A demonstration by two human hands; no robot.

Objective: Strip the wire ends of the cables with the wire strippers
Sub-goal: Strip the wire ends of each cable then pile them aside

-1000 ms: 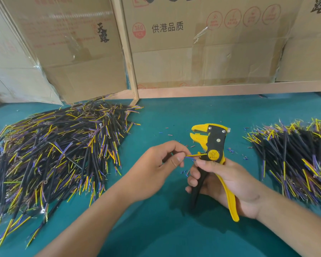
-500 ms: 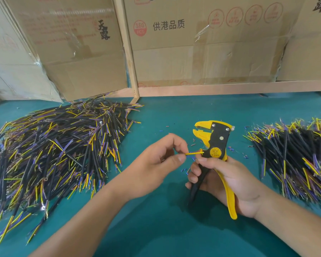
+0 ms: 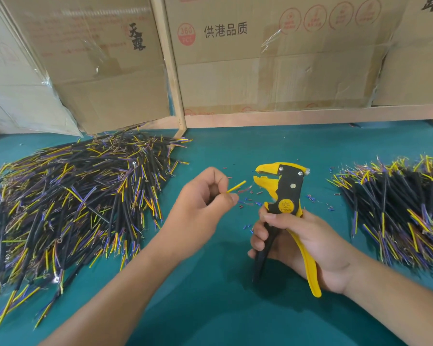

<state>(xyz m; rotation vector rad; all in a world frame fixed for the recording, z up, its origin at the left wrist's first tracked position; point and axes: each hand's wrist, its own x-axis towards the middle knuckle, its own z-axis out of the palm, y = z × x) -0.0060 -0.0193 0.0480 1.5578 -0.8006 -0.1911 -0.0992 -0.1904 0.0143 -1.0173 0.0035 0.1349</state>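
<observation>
Head view, looking down on the green bench [image 3: 210, 308]. I see the left hand [image 3: 200, 208] raised over the bench centre, fingers curled together, thumb and forefinger pinching a cable whose yellow wire [image 3: 236, 187] pokes out up and to the right. Wire tip is just beside the stripper's head, apart from it, not between the jaws. Right hand [image 3: 303, 243] grips the wire strippers [image 3: 284, 196] upright, fingers wrapped around the black and yellow handles; jaws stand slightly parted, facing left. Large cable pile [image 3: 68, 203] lies well left of the hands, smaller cable pile [image 3: 405, 208] at right. Small insulation scraps [image 3: 245, 203] scattered on the bench between hands. Cardboard boxes [image 3: 273, 58] stand behind.
</observation>
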